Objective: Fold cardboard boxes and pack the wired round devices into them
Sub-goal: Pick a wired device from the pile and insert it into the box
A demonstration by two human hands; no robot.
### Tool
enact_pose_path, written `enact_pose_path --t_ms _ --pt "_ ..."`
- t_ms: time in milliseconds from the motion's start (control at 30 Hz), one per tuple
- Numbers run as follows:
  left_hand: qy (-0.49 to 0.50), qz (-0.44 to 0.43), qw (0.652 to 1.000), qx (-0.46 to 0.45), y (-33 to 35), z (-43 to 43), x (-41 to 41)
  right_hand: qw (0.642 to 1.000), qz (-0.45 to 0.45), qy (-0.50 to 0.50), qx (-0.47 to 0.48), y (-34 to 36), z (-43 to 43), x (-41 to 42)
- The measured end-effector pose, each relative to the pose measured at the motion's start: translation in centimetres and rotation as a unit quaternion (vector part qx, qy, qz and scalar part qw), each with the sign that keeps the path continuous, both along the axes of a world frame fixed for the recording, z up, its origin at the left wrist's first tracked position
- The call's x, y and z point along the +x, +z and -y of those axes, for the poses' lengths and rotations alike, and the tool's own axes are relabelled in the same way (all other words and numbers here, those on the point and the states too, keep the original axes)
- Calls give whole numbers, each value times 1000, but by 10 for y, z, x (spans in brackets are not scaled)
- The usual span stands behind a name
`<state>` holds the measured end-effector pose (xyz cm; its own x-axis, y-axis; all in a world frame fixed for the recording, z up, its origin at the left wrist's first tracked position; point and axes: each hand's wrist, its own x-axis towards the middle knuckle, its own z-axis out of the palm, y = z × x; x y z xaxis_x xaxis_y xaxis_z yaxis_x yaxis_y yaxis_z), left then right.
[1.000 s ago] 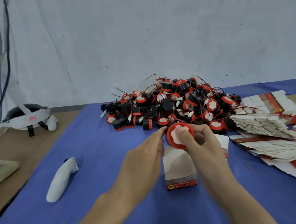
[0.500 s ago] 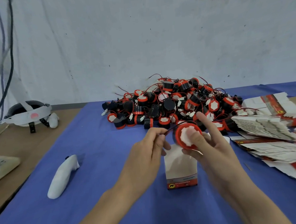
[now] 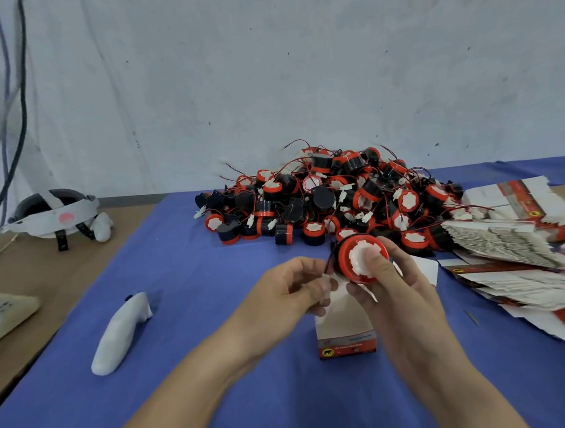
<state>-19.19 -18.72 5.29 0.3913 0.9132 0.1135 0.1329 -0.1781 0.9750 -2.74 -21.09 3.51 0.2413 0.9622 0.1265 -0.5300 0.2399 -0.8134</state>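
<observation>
grips a round device [image 3: 358,259] with a red rim and white centre in the right hand [image 3: 400,292], thumb pressed flat on the white face, fingers curled behind it. pinches the device's thin dark wire [image 3: 328,263] between thumb and fingertips of the left hand [image 3: 288,292], just left of the device. holds both over an upright cardboard box [image 3: 344,328] with a red band at its base, standing on the blue surface [image 3: 186,271], its top hidden by the hands. beyond the box, a big pile of devices [image 3: 323,198], black and red, wires tangled. to the right, a fanned stack of flat box blanks [image 3: 505,244] reaching the pile's edge. on the left, a white controller [image 3: 123,330] lying on the blue, well apart from the box; farther back on bare wood, a headset [image 3: 53,214].
</observation>
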Motion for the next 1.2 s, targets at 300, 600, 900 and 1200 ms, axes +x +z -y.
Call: enact_pose_path --t_ms 300,600,900,1200 --pt "-13 270 945 -183 2 -4 7 997 46 -5 57 -7 3 -12" --pt "102 184 973 -92 -9 -2 23 978 180 -89 50 -18 3 -11" --pt "78 107 991 -36 -17 2 30 966 226 -105 67 -15 9 -6" --pt "116 102 984 -93 -10 -12 5 924 377 -50 42 -17 0 41"
